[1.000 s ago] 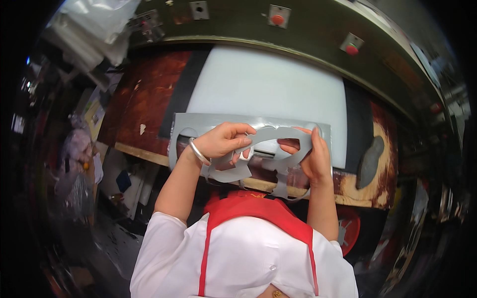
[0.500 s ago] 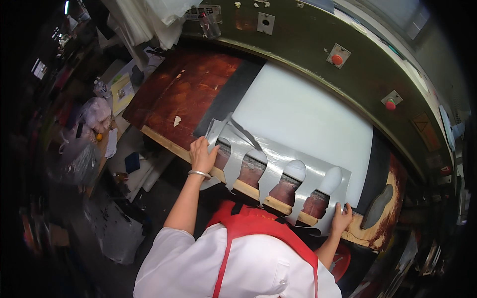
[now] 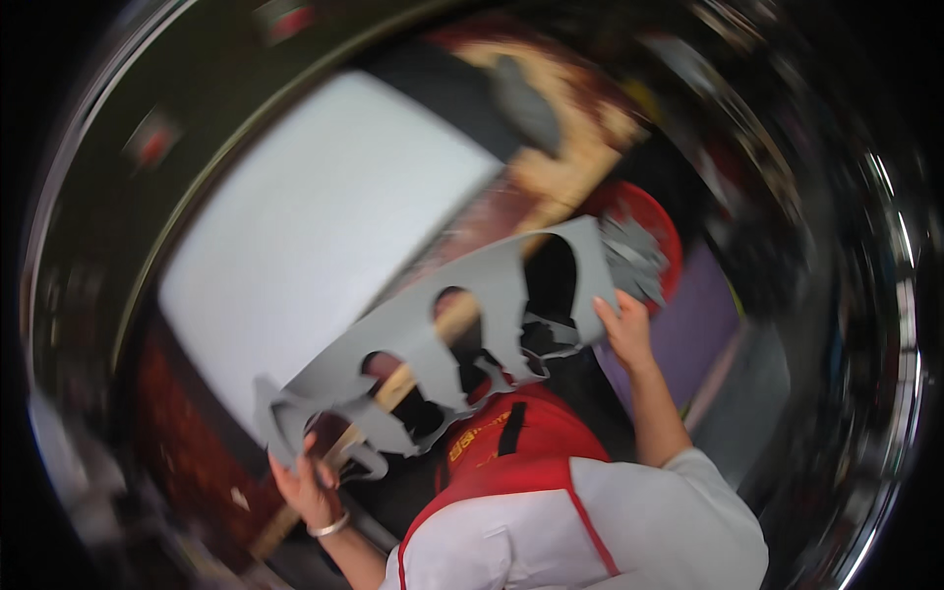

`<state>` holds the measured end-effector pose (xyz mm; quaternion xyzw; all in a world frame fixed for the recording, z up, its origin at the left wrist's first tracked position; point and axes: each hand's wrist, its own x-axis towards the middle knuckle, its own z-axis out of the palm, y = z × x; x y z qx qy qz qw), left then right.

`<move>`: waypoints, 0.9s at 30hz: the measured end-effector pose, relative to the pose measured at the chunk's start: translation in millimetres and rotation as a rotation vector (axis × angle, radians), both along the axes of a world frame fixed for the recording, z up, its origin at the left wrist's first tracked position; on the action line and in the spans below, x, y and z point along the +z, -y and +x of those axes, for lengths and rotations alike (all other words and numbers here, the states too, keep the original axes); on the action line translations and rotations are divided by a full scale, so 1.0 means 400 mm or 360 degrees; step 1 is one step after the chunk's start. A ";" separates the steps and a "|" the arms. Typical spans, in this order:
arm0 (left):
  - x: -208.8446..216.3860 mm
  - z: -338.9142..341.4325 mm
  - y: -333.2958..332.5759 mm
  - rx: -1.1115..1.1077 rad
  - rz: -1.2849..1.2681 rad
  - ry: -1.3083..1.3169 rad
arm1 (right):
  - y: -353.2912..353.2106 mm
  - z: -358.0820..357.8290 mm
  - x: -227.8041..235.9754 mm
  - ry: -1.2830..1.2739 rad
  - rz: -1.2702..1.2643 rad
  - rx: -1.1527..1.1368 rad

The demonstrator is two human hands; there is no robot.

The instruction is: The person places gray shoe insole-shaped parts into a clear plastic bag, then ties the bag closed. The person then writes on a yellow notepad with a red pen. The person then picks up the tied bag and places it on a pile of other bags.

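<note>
A grey sheet (image 3: 413,339) with several sole-shaped cut-outs stretches between my two hands, in front of my red apron. My left hand (image 3: 310,484), with a bangle at the wrist, is closed on its left end. The sheet's right edge is pinched by my right hand (image 3: 626,329), thumb on top. Close beyond that hand stands a red bucket (image 3: 675,251) holding grey scraps (image 3: 634,258). The sheet hangs tilted, its right end higher in the picture, with ragged strips along the side nearest me.
A white board (image 3: 324,226) lies on the worn brown worktable (image 3: 580,93), under a dark green machine beam with blurred red buttons (image 3: 152,147). A loose grey piece (image 3: 528,110) rests on the table's right part. Beside the bucket is a purple surface (image 3: 693,310).
My view has turned to the right. Both hands have lifted the grey sheet off the white board and table edge and swung it right, toward the red bucket.
</note>
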<state>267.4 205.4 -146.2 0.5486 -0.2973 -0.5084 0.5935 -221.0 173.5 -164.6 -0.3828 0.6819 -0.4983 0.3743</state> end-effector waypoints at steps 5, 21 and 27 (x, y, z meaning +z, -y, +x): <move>0.028 0.070 0.186 -0.0372 -0.0078 0.1123 | -0.119 0.053 -0.035 0.0026 0.0023 -0.0513; 0.311 -0.524 0.528 -0.2353 -0.0631 0.0263 | -0.740 0.799 0.073 0.0178 0.0153 -0.2700; 0.422 -0.858 -0.062 -0.3887 -0.1468 0.0321 | -1.024 1.332 0.284 0.0081 0.0261 -0.4098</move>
